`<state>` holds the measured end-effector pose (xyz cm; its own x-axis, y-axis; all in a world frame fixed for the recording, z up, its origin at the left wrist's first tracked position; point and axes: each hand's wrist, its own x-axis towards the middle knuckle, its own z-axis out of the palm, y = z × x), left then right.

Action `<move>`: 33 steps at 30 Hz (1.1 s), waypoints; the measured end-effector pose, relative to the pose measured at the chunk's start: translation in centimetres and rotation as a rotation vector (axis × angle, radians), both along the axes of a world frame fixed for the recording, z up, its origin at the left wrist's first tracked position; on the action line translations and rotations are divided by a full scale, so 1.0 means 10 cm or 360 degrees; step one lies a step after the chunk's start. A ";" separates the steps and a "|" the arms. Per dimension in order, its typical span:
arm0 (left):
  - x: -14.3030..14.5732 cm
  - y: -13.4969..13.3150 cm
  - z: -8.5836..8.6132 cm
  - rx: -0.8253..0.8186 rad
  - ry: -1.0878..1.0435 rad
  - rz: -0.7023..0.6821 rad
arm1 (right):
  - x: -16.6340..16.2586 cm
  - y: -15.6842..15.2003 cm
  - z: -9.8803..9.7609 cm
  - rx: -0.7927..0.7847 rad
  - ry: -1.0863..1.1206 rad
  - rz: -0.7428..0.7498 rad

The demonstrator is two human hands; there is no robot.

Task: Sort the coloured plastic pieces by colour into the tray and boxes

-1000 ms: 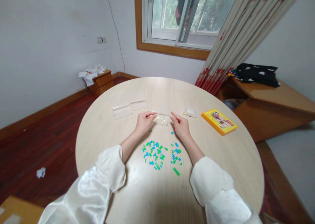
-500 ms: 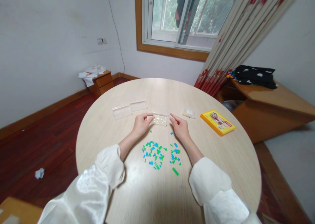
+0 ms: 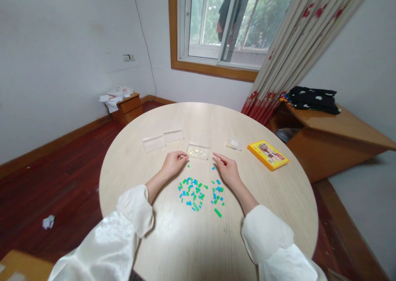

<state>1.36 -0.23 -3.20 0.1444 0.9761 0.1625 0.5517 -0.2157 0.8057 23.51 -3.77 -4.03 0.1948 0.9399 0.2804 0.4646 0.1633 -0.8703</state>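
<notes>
A clear plastic box (image 3: pixel 198 151) with small pale yellow pieces inside sits on the round table. My left hand (image 3: pixel 175 164) is beside its lower left corner, fingers curled and fingertips close together, with nothing visible in them. To the right of the box, my right hand (image 3: pixel 228 168) has its index finger stretched out and points toward it without touching. Nearer to me lies a loose pile of small blue and green building bricks (image 3: pixel 192 193). A smaller group of such bricks (image 3: pixel 218 193) is spread to its right. One green piece (image 3: pixel 188 166) lies near my left fingertips.
Two clear trays (image 3: pixel 154 144) stand at the back left. A small clear case (image 3: pixel 233 144) and a yellow box (image 3: pixel 268 154) with a printed picture lie on the right. The round table's edge (image 3: pixel 309 194) curves around; a wooden cabinet (image 3: pixel 334 145) stands beyond it.
My left hand has let go of the clear box and drawn back toward me and slightly left. My right hand stays apart from the box. The whole view has shifted a little.
</notes>
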 end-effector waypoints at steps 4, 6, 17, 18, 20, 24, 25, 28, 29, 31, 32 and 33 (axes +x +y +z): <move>-0.02 -0.08 -0.01 -0.0001 0.0128 -0.0088 | 0.01 -0.14 0.02 -0.0028 -0.0084 0.0103; -0.02 -0.11 0.01 0.0008 0.0171 -0.0130 | 0.01 -0.20 0.04 -0.0040 -0.0125 0.0147; -0.01 -0.13 0.07 -0.0002 0.0319 -0.0198 | -0.01 -0.24 0.08 -0.0101 -0.0212 0.0194; -0.01 -0.13 0.07 0.0012 0.0327 -0.0207 | -0.01 -0.24 0.08 -0.0096 -0.0214 0.0198; -0.02 -0.13 0.09 0.0020 0.0356 -0.0230 | -0.01 -0.24 0.08 -0.0086 -0.0227 0.0208; -0.05 -0.16 0.16 -0.0059 0.0442 -0.0298 | 0.00 -0.23 0.10 -0.0081 -0.0297 0.0220; -0.06 -0.16 0.17 -0.0078 0.0460 -0.0321 | 0.01 -0.23 0.10 -0.0083 -0.0321 0.0212; -0.08 -0.19 0.21 -0.0106 0.0510 -0.0389 | 0.07 -0.20 0.10 -0.0095 -0.0380 0.0184; -0.09 -0.19 0.22 -0.0108 0.0527 -0.0406 | 0.10 -0.19 0.09 -0.0105 -0.0396 0.0183; -0.10 -0.20 0.24 -0.0113 0.0552 -0.0429 | 0.15 -0.18 0.09 -0.0127 -0.0419 0.0184; -0.10 -0.20 0.25 -0.0118 0.0559 -0.0436 | 0.17 -0.18 0.09 -0.0130 -0.0427 0.0184; -0.11 -0.21 0.26 -0.0126 0.0562 -0.0441 | 0.18 -0.18 0.09 -0.0129 -0.0436 0.0192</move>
<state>0.30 -2.30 -0.61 0.4353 0.9001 -0.0170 0.7256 -0.3396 0.5985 25.35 -5.54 -3.09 0.0079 0.9731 0.2300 0.6653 0.1666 -0.7277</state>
